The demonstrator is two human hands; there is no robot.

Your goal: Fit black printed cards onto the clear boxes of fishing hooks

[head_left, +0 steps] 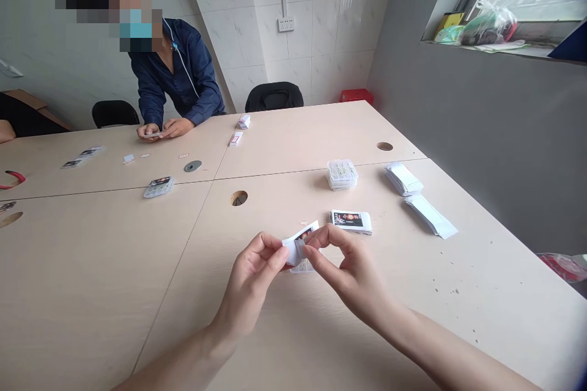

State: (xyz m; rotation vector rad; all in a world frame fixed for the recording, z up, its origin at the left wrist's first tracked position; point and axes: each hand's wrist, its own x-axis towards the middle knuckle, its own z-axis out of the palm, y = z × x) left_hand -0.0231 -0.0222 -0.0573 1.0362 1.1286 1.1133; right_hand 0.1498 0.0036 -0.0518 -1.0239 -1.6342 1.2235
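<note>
Between my two hands is a small white paper packet with a dark printed label (293, 250). My left hand (257, 269) pinches its left end between thumb and fingers. The thumb and forefinger of my right hand (346, 259) grip a folded flap at its right side. Just under the packet, a clear plastic box (302, 266) lies on the table, mostly hidden by my hands. Beyond my right hand sits a stack of printed cards or packets (351, 222) with a black label on top.
Clear plastic boxes (342, 175) are stacked farther back. Two piles of white paper slips (403, 179) lie at the right, near the grey wall. Across the table (220, 330) a masked person (183, 73) handles something small. Another labelled box (158, 187) stands left of a cable hole (239, 198).
</note>
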